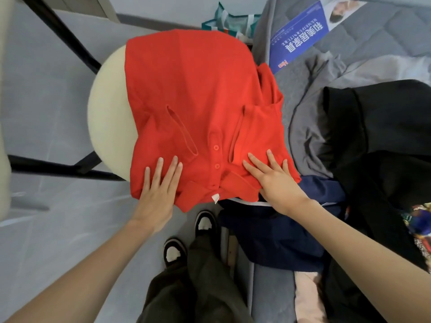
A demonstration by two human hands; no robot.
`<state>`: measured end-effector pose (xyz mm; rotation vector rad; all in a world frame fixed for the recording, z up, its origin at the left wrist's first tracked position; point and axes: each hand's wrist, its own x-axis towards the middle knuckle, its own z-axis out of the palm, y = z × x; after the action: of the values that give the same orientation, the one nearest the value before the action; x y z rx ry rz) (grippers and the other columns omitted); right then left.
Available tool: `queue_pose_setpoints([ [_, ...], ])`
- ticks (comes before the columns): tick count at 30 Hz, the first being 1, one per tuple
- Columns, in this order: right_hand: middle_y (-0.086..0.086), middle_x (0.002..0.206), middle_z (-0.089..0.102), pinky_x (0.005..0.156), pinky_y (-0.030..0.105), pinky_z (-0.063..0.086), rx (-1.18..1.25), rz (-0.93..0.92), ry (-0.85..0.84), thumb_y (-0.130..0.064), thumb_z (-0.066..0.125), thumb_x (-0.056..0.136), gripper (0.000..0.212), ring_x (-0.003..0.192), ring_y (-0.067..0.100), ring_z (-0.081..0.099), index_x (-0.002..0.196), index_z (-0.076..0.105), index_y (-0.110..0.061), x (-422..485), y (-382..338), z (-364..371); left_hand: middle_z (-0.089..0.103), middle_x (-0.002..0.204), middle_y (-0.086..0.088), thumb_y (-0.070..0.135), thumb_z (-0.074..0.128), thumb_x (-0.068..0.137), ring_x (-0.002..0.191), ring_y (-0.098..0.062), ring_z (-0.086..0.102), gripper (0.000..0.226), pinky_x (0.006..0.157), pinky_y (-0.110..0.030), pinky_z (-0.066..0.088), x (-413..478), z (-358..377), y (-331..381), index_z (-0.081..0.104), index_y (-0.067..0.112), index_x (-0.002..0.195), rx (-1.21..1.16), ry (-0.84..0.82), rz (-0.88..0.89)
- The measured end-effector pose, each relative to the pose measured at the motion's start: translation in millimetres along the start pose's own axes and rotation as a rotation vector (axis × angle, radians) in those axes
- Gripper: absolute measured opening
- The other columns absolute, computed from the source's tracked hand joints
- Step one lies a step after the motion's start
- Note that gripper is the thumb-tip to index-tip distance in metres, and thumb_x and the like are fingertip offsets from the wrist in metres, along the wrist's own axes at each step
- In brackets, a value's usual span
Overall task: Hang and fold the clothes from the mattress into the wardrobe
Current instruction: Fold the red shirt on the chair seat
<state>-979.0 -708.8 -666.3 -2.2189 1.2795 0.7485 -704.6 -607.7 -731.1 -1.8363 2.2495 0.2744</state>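
Observation:
A red polo shirt (pixel 193 94) lies folded over a round cream stool (pixel 107 113), its collar and two buttons toward me. My left hand (pixel 158 190) presses flat on the shirt's near left corner with straight fingers. On the near right part, beside the collar, my right hand (pixel 272 180) rests flat with fingers spread. A grey mattress (pixel 373 31) runs along the right side with more clothes: a grey garment (pixel 307 127), a black garment (pixel 377 127) and a navy garment (pixel 279 231).
The stool stands on black metal legs (pixel 58 169) over a pale tiled floor. A blue printed label (pixel 300 36) lies on the mattress. A teal bag (pixel 231 22) sits behind the shirt. A pink cloth (pixel 307 297) and a colourful print (pixel 419 227) are at the lower right.

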Motion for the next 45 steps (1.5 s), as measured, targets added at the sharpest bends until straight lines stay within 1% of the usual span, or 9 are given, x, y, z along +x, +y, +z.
queue_pose_setpoints([
  [3, -0.006, 0.16, -0.011, 0.113, 0.064, 0.008, 0.038, 0.024, -0.075, -0.009, 0.035, 0.099, 0.066, 0.145, 0.04, -0.012, 0.154, 0.002, -0.025, 2, -7, -9, 0.02, 0.156, -0.013, -0.009, 0.075, 0.056, 0.14, -0.044, 0.024, 0.112, 0.106, -0.057, 0.034, 5, -15, -4, 0.016, 0.005, 0.15, -0.038, -0.069, -0.025],
  [9, -0.004, 0.161, 0.006, 0.116, 0.057, 0.009, -0.021, 0.065, -0.154, -0.005, 0.033, 0.096, 0.064, 0.148, 0.03, 0.003, 0.153, 0.015, -0.027, -10, -12, -22, 0.014, 0.159, 0.0, -0.006, 0.042, 0.089, 0.145, -0.026, 0.016, 0.072, 0.115, -0.039, 0.019, 11, -53, -5, 0.018, 0.022, 0.151, -0.269, -0.204, -0.062],
  [13, 0.002, 0.15, 0.038, 0.112, 0.05, 0.023, 0.011, 0.103, -0.183, -0.015, 0.04, 0.096, 0.052, 0.137, 0.03, 0.034, 0.145, 0.036, -0.032, -27, -25, -17, 0.053, 0.133, -0.003, 0.007, 0.04, 0.091, 0.121, -0.025, 0.051, 0.045, 0.089, -0.036, 0.041, -10, -71, -2, 0.041, 0.019, 0.134, -0.141, -0.246, 0.02],
  [16, 0.006, 0.126, 0.059, 0.089, 0.037, 0.041, 0.072, 0.117, -0.175, -0.012, 0.039, 0.091, 0.043, 0.115, 0.03, 0.054, 0.126, 0.056, -0.031, -51, -38, -16, 0.059, 0.118, -0.005, 0.008, 0.038, 0.091, 0.11, -0.027, 0.057, 0.032, 0.076, -0.036, 0.041, -30, -80, 2, 0.047, 0.017, 0.12, -0.122, -0.315, 0.05],
  [25, 0.014, 0.122, 0.058, 0.078, 0.035, 0.039, 0.205, 0.17, -0.056, -0.009, 0.04, 0.087, 0.048, 0.108, 0.035, 0.054, 0.127, 0.055, -0.03, -77, -50, -49, 0.062, 0.104, -0.004, 0.01, 0.038, 0.091, 0.101, -0.026, 0.059, 0.025, 0.074, -0.034, 0.043, -42, -112, -30, 0.056, 0.02, 0.105, -0.351, -0.376, -0.052],
  [32, 0.011, 0.115, 0.059, 0.082, 0.038, 0.044, -0.079, 0.297, 0.282, -0.009, 0.046, 0.084, 0.04, 0.106, 0.035, 0.059, 0.119, 0.058, -0.023, -37, -54, -105, 0.052, 0.129, -0.01, 0.007, 0.035, 0.091, 0.118, -0.031, 0.051, 0.041, 0.088, -0.038, 0.04, 15, -152, -53, 0.048, 0.019, 0.128, -0.164, -0.331, -0.135],
  [39, 0.013, 0.11, 0.062, 0.076, 0.035, 0.036, -0.097, 0.276, 0.346, -0.008, 0.045, 0.085, 0.034, 0.102, 0.035, 0.06, 0.113, 0.061, -0.02, 43, -33, -141, 0.051, 0.136, -0.007, 0.013, 0.035, 0.092, 0.119, -0.03, 0.051, 0.048, 0.093, -0.039, 0.042, 95, -157, -94, 0.041, 0.032, 0.136, -0.357, -0.377, -0.215],
  [42, 0.009, 0.108, 0.067, 0.098, 0.035, 0.028, -0.042, 0.267, 0.383, -0.008, 0.051, 0.079, 0.038, 0.103, 0.031, 0.058, 0.113, 0.062, -0.023, 78, -12, -148, 0.054, 0.134, -0.002, 0.032, 0.03, 0.098, 0.119, -0.028, 0.051, 0.037, 0.102, -0.043, 0.036, 126, -143, -113, 0.044, 0.036, 0.132, -0.572, -0.24, -0.372],
  [45, 0.01, 0.116, 0.06, 0.103, 0.043, 0.027, 0.039, 0.29, 0.606, -0.006, 0.057, 0.072, 0.052, 0.109, 0.034, 0.05, 0.123, 0.055, -0.015, 99, 2, -142, 0.051, 0.133, -0.011, 0.032, 0.04, 0.098, 0.121, -0.033, 0.047, 0.04, 0.106, -0.05, 0.032, 140, -127, -114, 0.042, 0.023, 0.137, -0.683, 0.137, -0.645],
])
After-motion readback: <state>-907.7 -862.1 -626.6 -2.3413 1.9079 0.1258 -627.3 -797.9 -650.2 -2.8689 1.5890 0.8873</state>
